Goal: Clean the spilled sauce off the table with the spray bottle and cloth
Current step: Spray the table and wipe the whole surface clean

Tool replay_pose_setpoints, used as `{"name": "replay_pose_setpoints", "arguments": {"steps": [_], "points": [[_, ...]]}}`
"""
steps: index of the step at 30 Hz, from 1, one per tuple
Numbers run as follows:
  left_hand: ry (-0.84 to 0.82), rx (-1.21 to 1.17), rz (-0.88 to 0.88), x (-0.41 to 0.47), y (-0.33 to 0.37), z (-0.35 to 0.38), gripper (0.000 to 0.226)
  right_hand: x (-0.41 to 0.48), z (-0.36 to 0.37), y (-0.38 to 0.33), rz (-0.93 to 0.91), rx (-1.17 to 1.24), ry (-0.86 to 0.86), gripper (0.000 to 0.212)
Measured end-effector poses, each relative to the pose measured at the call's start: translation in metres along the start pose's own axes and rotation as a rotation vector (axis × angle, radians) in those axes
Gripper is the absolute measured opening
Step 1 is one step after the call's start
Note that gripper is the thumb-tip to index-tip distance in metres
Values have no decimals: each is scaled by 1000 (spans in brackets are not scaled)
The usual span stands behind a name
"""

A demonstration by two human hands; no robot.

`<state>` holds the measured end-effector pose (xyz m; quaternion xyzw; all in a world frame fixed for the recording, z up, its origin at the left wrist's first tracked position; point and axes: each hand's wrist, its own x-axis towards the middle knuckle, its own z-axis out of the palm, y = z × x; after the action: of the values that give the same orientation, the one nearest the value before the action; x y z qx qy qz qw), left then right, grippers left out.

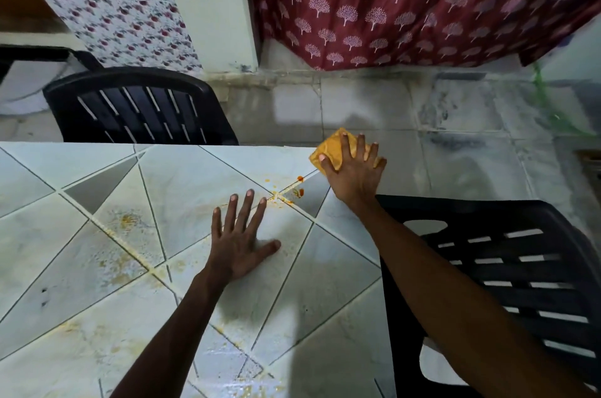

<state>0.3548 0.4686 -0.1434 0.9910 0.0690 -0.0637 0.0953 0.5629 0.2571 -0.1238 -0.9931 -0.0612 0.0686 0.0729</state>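
Two hands lie flat on the tiled table (65, 267). The left hand (242, 241), fingers straight and spread, rests mid-table and holds nothing. The right hand (353, 173), fingers splayed, presses the folded orange cloth (331, 147) at the far right corner. The cloth sits diamond-wise, one corner pointing past the far edge, with no clear long axis. Sauce (300, 192) spots lie between the hands.

A dark red curtain (406, 1) with white trees hangs at the back, right of a pale wall (208, 7). A flowery cloth (123, 7) hangs on the left. The floor (374, 105) is pale, smudged tile. One black plastic chair (136, 105) stands at the table (58, 267)'s far edge, a second black chair (507, 267) at its right edge.
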Motion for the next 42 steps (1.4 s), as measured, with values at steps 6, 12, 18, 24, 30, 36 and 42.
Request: {"name": "replay_pose_setpoints", "arguments": {"steps": [6,12,18,24,30,36,42], "points": [[-30,4,-4,0,1,-2,93,-85,10,25,-168,-22,91,76],[-37,7,-2,-1,0,-3,93,-127,15,56,-99,70,-17,84],[37,16,4,1,-1,6,93,11,0,-10,20,12,-32,79],[39,5,9,1,-1,4,94,-68,8,1,-283,-36,75,74],[9,3,5,1,0,1,95,-135,13,61,-412,-47,50,74],[-10,-40,-1,1,0,-1,94,-31,7,10,-5,26,75,75],[-4,-95,15,1,-3,-2,97,-84,19,-23,-341,-52,92,71]]}}
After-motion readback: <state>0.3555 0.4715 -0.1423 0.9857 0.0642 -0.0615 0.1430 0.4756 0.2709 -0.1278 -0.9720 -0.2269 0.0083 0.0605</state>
